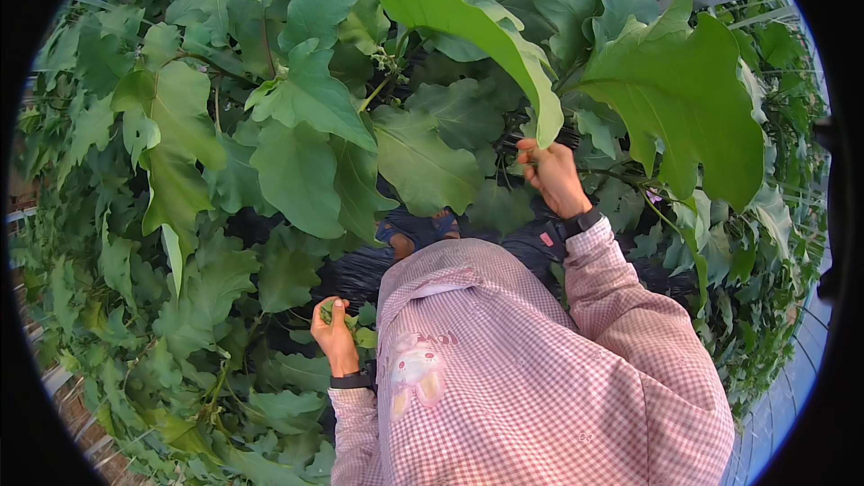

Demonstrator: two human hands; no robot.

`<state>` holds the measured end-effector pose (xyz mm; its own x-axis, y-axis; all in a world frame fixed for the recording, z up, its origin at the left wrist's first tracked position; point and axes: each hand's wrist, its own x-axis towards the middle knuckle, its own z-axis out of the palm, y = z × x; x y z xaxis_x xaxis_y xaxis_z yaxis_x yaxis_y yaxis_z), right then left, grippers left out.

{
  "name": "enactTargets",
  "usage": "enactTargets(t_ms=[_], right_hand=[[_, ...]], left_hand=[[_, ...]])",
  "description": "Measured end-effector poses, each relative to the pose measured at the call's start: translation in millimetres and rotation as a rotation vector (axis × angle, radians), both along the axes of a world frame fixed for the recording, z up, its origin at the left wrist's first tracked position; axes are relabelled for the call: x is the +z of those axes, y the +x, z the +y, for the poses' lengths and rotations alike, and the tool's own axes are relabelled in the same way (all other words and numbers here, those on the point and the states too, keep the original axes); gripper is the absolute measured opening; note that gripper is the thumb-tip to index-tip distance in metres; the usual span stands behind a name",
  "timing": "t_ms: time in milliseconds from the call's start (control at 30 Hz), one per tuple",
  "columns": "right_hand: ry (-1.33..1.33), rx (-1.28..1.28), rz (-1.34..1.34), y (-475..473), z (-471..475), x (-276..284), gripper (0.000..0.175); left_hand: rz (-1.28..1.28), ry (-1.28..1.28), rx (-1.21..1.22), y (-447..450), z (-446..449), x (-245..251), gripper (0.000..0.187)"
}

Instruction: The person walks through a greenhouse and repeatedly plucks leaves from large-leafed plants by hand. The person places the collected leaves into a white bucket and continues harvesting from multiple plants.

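Observation:
My left hand point(334, 336) is low beside my body, fingers curled around small green plant pieces point(327, 312). More small green leaves point(365, 337) show just right of those fingers. My right hand point(557, 175) reaches forward among the eggplant foliage, its fingers bent together. The tip of a large, curled eggplant leaf point(472, 20) hangs over these fingertips and partly covers them, so I cannot tell whether they grip anything. A broad eggplant leaf point(682, 94) spreads to the right above my wrist. Ahead of me, a lobed leaf point(425, 165) droops left of my right hand.
Dense eggplant foliage point(202, 270) crowds both sides. Black plastic film point(347, 277) covers the ground around my sandalled feet point(403, 244). A stem with a purple flower point(653, 196) stands right of my right wrist. A checked pink smock point(526, 351) covers my body.

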<state>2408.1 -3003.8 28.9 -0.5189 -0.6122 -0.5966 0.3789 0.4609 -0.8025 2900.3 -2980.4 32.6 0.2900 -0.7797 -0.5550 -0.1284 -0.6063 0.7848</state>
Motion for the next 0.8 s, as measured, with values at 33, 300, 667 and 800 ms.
enactTargets(t_ms=[33, 300, 667, 800], right_hand=[[-0.083, 0.16, -0.07, 22.7, -11.9, -1.0, 0.024], [0.22, 0.114, -0.128, 52.2, -288.8, -150.7, 0.066], [0.095, -0.33, -0.51, 73.6, -328.5, -306.2, 0.017], [0.086, -0.318, -0.478, 81.5, -310.6, -281.8, 0.009]], left_hand=[[0.006, 0.021, 0.013, 2.0, 1.1, 1.0, 0.006], [-0.08, 0.107, 0.067, 28.8, 52.4, -15.2, 0.005], [-0.111, 0.135, 0.218, 40.7, 122.1, -14.5, 0.008], [-0.147, 0.11, 0.184, 42.2, 112.6, -16.3, 0.008]])
